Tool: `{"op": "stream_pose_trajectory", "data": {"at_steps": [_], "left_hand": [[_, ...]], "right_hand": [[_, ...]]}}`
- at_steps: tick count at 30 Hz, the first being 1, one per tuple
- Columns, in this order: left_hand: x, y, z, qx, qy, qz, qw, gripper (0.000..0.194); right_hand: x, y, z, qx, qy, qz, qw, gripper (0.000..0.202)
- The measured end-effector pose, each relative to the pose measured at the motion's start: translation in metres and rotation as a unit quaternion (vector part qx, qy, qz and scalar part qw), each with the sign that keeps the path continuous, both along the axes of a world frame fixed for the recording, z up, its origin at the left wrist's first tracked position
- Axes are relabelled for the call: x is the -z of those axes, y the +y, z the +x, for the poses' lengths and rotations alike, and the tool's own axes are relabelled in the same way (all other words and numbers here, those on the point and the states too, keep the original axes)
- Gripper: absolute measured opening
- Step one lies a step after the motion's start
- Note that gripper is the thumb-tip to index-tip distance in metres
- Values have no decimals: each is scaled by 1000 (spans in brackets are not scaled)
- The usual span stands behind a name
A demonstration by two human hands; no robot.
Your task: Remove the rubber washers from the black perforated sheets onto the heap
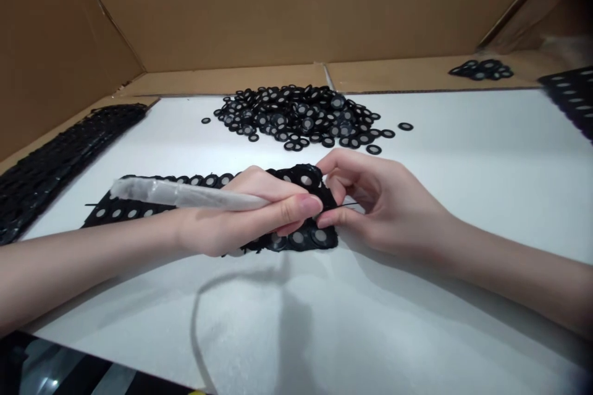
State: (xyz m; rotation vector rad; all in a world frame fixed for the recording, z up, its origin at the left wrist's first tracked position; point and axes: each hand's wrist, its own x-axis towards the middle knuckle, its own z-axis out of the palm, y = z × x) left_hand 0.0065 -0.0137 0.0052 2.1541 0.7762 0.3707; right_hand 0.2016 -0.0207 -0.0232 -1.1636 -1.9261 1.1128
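In my left hand is a slim white pen-like tool wrapped in wrinkled clear film, its shaft lying back over the wrist. The tool's tip is hidden behind my fingers. Under that hand lies a flat black rubber sheet with rows of round pale spots. My right hand is curled at the sheet's right end, thumb and forefinger closed on its edge. A thin black strand runs from the edge into the right palm.
Behind the sheet is a heap of black rings, with several loose around it. Stacked black sheets lie at the left. A small ring pile and another sheet are at the right. Cardboard walls enclose the white table.
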Motion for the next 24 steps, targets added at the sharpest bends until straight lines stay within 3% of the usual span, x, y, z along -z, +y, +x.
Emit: {"op": "stream_pose_trajectory", "data": {"at_steps": [5, 9, 15, 19, 24], "left_hand": [[-1, 1, 2, 33, 7, -25, 999, 48], [4, 0, 1, 11, -16, -14, 1000, 50], [3, 0, -5, -21, -60, -28, 998, 45], [1, -6, -5, -6, -110, -62, 992, 45], [6, -12, 1, 10, -57, -44, 997, 45]], "right_hand": [[0, 0, -1, -8, -3, 1, 1000, 22], [1, -1, 3, -24, -2, 28, 999, 21], [0, -6, 10, -98, 5, -13, 995, 46], [3, -6, 12, -84, 27, -28, 996, 47], [6, -5, 11, -63, 32, -22, 997, 45]]}}
